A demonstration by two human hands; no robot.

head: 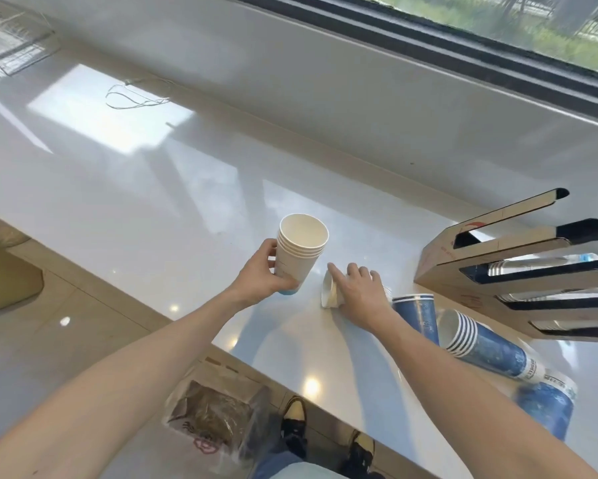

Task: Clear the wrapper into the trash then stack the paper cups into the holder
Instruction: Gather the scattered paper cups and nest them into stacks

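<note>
At the far left a wire rack (12, 43) sits on the white counter (152, 202), with a loop of thin cord (135, 96) lying a little to its right. Down on the floor, near the counter's near edge, a box lined with a clear plastic bag (214, 418) stands open beside the person's shoes (294, 421).

The left hand (261, 276) is closed around the lower half of an upright stack of white paper cups (301, 252), thumb on the far-left side and fingers wrapped under the near side; 4 or 5 rims show nested at the top, and the bottom cup has a pale blue base. Just to the right, the right hand (359, 288) lies palm down over a white cup on its side (329, 293), its mouth facing left; the index finger is stretched out over it and the other fingers are curled loosely, so I cannot tell whether it truly grips the cup.

Right of that hand, a blue cup (417, 312) lies on the counter, then a tipped stack of blue cups (480, 344) with striped rims, and another blue cup (546, 407) nearer the counter's edge, partly behind the right forearm. At the far right stands the cardboard cup holder (463, 267), its slotted channels pointing right, with what look like cup rims inside 1 of them
</note>
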